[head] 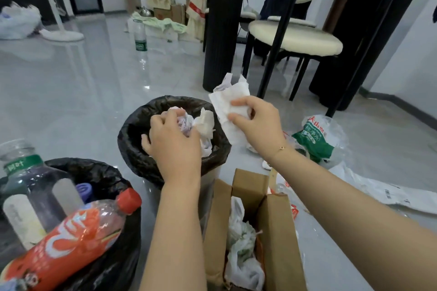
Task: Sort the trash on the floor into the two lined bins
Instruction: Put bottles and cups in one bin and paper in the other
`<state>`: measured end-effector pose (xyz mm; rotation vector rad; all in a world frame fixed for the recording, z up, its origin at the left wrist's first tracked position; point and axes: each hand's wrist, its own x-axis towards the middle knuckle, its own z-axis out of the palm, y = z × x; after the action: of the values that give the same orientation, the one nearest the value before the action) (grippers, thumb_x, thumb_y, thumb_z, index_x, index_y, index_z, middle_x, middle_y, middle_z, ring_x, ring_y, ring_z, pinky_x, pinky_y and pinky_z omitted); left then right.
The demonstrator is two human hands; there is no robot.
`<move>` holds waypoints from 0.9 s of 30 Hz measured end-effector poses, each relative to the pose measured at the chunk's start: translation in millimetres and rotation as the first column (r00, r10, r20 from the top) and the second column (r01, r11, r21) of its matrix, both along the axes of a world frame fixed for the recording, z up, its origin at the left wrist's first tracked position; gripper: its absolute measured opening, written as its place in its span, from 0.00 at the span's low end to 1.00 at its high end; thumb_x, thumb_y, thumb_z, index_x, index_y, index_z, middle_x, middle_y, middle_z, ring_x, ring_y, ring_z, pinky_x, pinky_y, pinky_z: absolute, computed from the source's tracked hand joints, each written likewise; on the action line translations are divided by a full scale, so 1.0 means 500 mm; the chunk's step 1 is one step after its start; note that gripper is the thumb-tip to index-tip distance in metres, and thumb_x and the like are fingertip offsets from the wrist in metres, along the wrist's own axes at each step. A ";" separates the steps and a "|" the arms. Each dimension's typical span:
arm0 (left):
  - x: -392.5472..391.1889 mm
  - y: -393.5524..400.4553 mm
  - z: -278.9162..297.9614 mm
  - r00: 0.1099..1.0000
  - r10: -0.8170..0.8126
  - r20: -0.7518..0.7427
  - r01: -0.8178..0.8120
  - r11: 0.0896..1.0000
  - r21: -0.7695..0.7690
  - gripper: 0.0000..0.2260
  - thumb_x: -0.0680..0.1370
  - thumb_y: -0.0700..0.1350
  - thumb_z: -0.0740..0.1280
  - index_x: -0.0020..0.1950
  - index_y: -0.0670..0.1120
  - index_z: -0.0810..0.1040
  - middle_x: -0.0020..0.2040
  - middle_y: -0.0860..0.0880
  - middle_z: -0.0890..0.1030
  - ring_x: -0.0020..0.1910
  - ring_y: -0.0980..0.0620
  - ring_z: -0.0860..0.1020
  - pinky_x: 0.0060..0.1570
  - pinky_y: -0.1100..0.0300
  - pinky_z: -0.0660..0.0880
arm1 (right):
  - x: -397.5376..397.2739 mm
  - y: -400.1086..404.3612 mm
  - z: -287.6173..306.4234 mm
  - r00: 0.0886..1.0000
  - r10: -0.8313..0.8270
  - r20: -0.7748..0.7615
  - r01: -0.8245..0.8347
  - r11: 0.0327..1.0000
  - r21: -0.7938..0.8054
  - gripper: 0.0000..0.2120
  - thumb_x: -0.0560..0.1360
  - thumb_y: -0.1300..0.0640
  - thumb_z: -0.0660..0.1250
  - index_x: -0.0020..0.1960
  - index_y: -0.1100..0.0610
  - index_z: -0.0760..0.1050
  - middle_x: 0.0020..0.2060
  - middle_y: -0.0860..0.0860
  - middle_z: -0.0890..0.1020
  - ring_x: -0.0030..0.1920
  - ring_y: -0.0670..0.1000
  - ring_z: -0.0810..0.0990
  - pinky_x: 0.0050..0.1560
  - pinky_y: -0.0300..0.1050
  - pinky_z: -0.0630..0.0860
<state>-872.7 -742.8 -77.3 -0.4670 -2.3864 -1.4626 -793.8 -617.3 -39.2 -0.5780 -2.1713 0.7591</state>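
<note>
1. Two black-lined bins stand on a glossy grey tiled floor (pixel 71 92), near a dark table pedestal (pixel 223 23) and cream chairs (pixel 295 38).
2. Far bin (pixel 132 139) holds crumpled paper; near bin (pixel 113 255) holds bottles (one orange-labelled (pixel 71 243)).
3. Left hand (pixel 175 146), over the far bin, grips crumpled paper (pixel 186 123).
4. Right hand (pixel 257 123) pinches a creased white tissue (pixel 230 111) at that bin's right rim.
5. An open cardboard box (pixel 276 231) sits nearest.

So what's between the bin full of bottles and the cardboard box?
In the head view, the person's left forearm crosses that gap between the bottle bin and the cardboard box, reaching to the paper bin.
</note>
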 end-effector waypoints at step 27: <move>0.113 -0.024 -0.006 0.996 -0.070 0.048 0.073 0.994 -0.082 0.14 0.76 0.39 0.62 0.59 0.50 0.78 0.60 0.50 0.78 0.65 0.49 0.71 0.73 0.42 0.52 | 0.117 -0.029 -0.048 0.969 0.115 0.220 -0.087 0.987 -0.133 0.13 0.81 0.56 0.57 0.60 0.52 0.78 0.55 0.43 0.80 0.47 0.36 0.75 0.49 0.33 0.71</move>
<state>-816.1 -754.6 -80.5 -0.5502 -2.4982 -1.4218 -735.5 -631.9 -63.0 -0.6474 -2.3913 0.9252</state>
